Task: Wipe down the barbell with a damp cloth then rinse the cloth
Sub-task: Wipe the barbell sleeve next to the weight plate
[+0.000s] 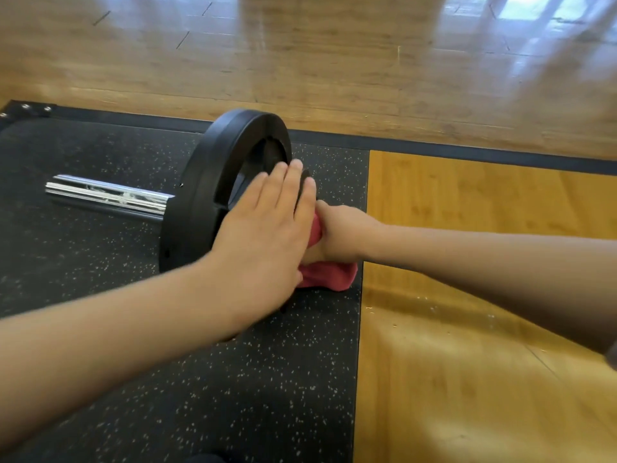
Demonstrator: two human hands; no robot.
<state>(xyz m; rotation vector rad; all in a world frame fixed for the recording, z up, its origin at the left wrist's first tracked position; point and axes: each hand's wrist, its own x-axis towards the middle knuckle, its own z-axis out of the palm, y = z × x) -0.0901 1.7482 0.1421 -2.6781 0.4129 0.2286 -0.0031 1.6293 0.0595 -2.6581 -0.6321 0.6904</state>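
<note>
A barbell lies on a black speckled rubber mat (100,279). Its chrome sleeve (107,195) sticks out to the left of an upright black weight plate (200,195). My left hand (263,228) lies flat with straight fingers against the plate's inner face. My right hand (337,232) grips a red cloth (327,275) just right of the plate, low beside it. The bar's shaft under my hands is hidden, so I cannot tell whether the cloth is wrapped around it.
The mat has a black border (434,145) along its far edge. A yellow wooden platform panel (484,245) adjoins the mat on the right. Glossy wooden floor (300,55) stretches beyond.
</note>
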